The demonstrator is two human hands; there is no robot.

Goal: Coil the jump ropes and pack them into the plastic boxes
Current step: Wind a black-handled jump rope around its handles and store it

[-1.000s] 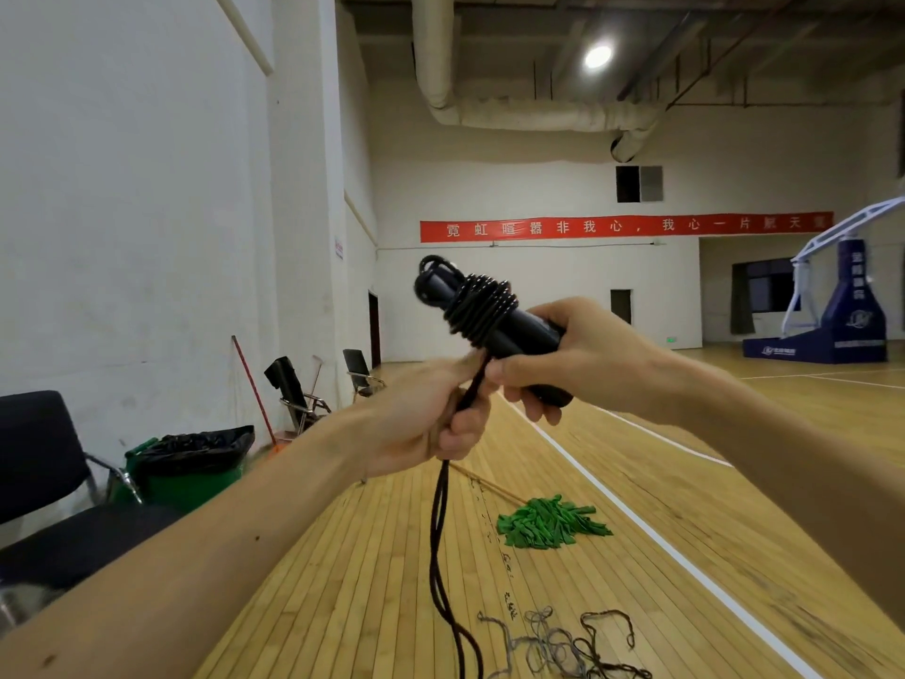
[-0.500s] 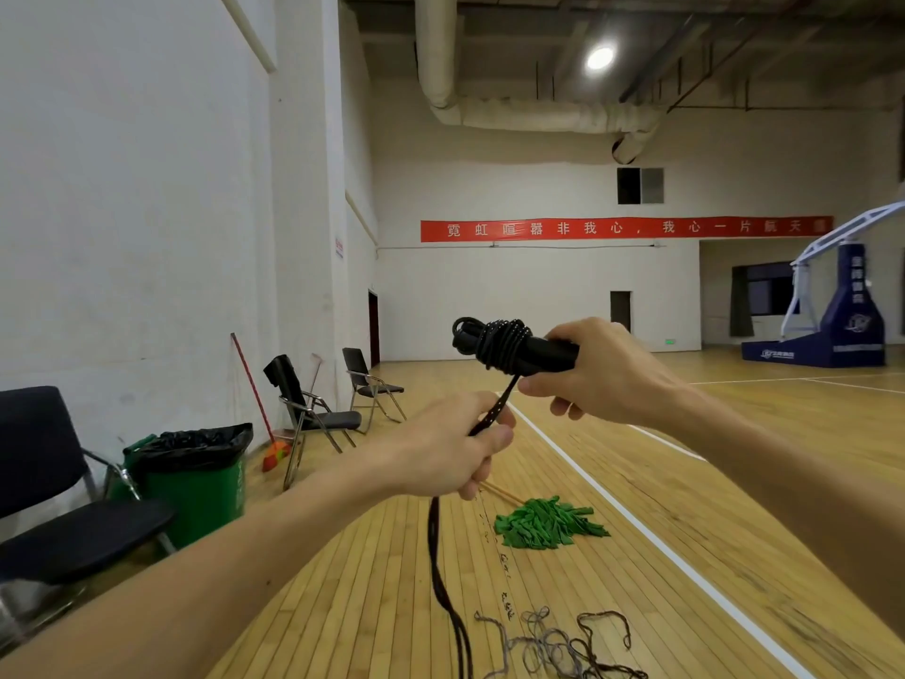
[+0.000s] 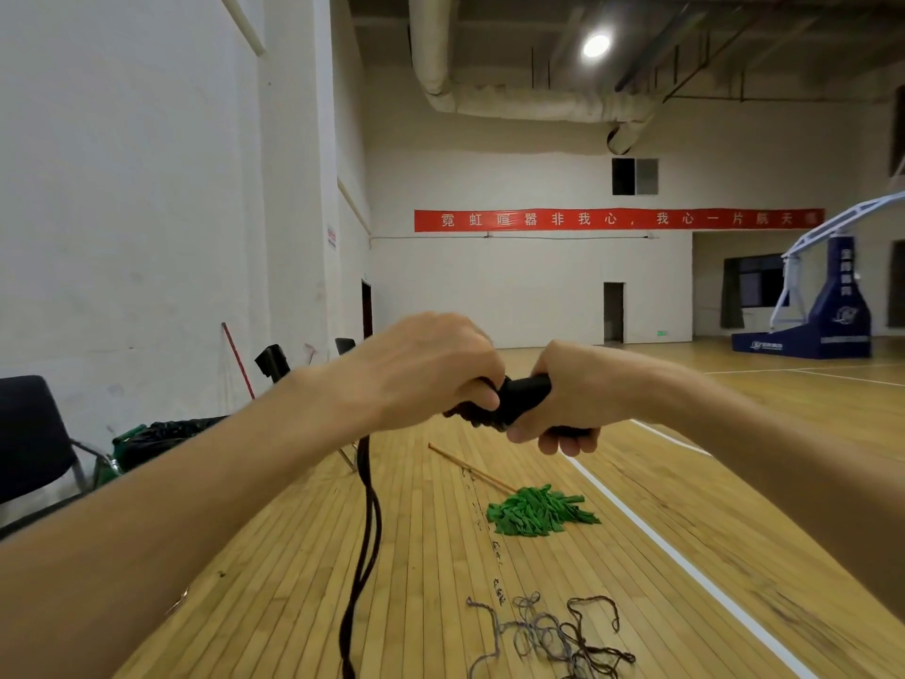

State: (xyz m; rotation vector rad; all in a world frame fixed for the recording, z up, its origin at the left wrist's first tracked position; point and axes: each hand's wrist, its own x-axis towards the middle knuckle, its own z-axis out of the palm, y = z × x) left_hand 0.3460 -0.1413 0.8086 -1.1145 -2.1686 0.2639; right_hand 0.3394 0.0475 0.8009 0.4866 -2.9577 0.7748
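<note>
My right hand (image 3: 570, 394) grips the black jump rope handles (image 3: 526, 393), held level in front of me. My left hand (image 3: 431, 367) sits over the handles' left end, fingers curled round the rope wound there, and it hides the coil. From under my left hand a doubled black rope (image 3: 365, 546) hangs down and runs out of the bottom of the view. No plastic box is in view.
A green mop (image 3: 534, 512) with a wooden stick lies on the wooden floor beyond my hands. A tangle of grey and brown cord (image 3: 553, 634) lies near the bottom. Black folding chairs (image 3: 29, 433), a green bin (image 3: 147, 443) and a red broom line the left wall.
My left hand has risen from below the handles and now covers their wound end. The handles have dropped lower and level. The camera has tilted slightly.
</note>
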